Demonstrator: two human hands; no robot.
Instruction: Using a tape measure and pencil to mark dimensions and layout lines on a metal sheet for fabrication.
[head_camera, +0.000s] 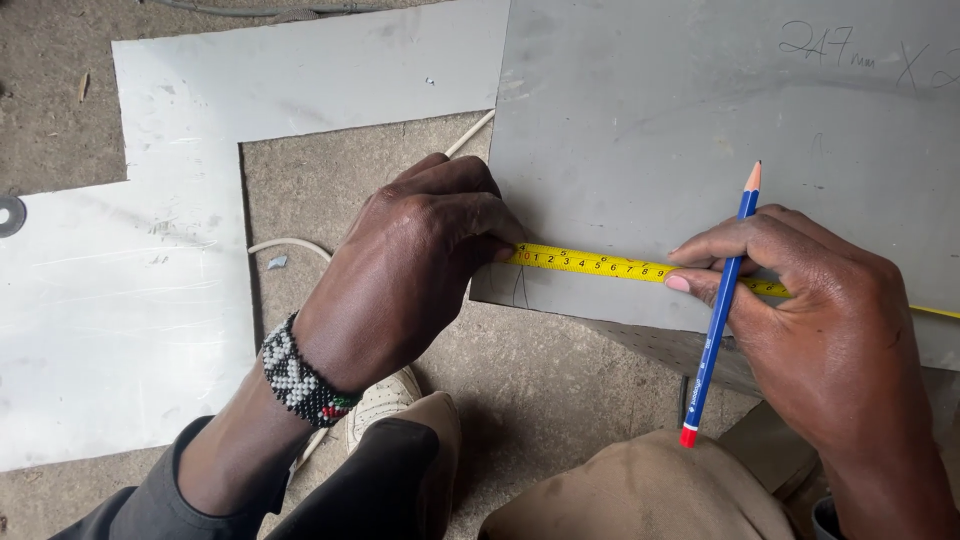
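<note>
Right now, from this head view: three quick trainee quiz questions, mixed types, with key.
1. True or false: the yellow tape measure lies across the grey metal sheet.
2. Which hand holds the blue pencil? A) left hand B) right hand C) neither
3. Fill in: the left hand pins the tape's end at the sheet's ____ edge, as seen in the picture.

Key:
1. True.
2. B: the right hand grips it, point up, while pressing the tape.
3. Left.
</note>
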